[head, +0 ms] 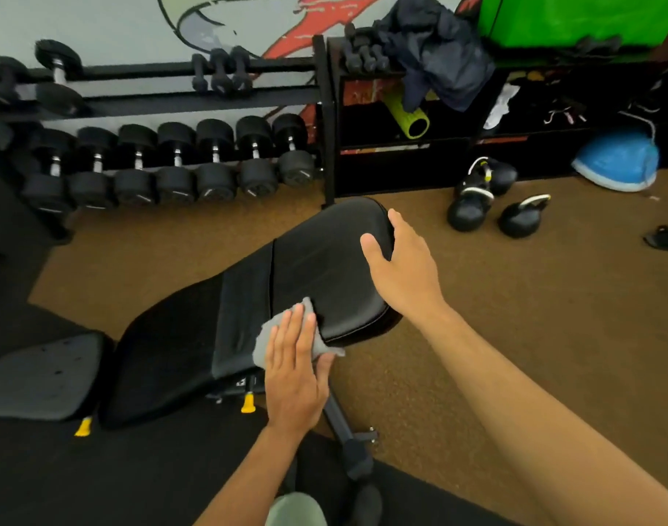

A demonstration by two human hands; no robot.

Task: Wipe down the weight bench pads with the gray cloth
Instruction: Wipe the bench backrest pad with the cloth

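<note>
The left hand (pixel 294 366) presses the gray cloth (pixel 266 343) flat with straight, closed fingers onto the near edge of the back pad (pixel 324 267), at the seam beside its gray band. The right hand (pixel 404 267) lies spread on the pad's far right edge, thumb on top; whether its fingers hook under cannot be seen. Judged by surface, wiping is mid-course: the far section looks glossy, while the seat pad (pixel 40 373) at near left appears dull, spotted and still to be wiped.
</note>
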